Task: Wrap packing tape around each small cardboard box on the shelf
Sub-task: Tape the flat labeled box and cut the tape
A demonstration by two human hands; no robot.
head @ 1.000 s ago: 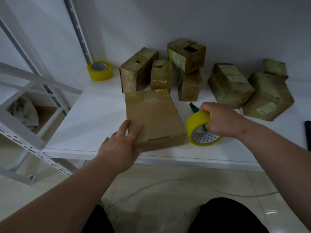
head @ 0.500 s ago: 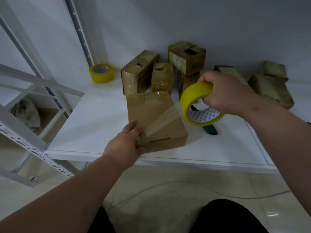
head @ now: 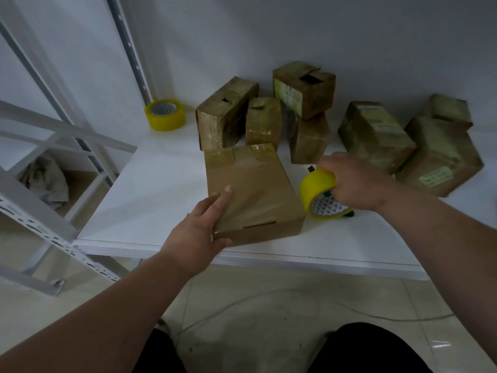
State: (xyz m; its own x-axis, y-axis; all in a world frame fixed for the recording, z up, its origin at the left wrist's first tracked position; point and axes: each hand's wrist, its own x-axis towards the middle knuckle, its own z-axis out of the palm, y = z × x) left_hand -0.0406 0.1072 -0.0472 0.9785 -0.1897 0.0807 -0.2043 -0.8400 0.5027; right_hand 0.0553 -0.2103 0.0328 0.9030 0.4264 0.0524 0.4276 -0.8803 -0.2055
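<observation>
A flat cardboard box (head: pixel 252 192) lies on the white shelf (head: pixel 161 189), close to its front edge. The left hand (head: pixel 200 227) holds the box at its near left corner: the fingers (head: pixel 223 197) lie nearly straight on the top, and the thumb presses against the front side. A strip of clear tape (head: pixel 258 195) lies across the top of the box, from the left hand toward the right side, and older tape covers the far edge. The right hand (head: pixel 352 181) grips a yellow tape roll (head: pixel 318 192) with curled fingers, just beside the right side of the box and low over the shelf. Under the roll a small green thing (head: pixel 349 214) is partly seen; I cannot tell what it is. Behind the flat box stands a group of taped boxes (head: pixel 226 111), one of them stacked on top of another. Two or three bigger boxes (head: pixel 376 133) are at the right, behind the right hand. A second yellow roll (head: pixel 165 114) lies flat in the far left corner of the shelf, well apart from the hands. At the left is a white metal frame (head: pixel 35 208), and a thin cable (head: pixel 269 294) lies on the tiled floor below.
</observation>
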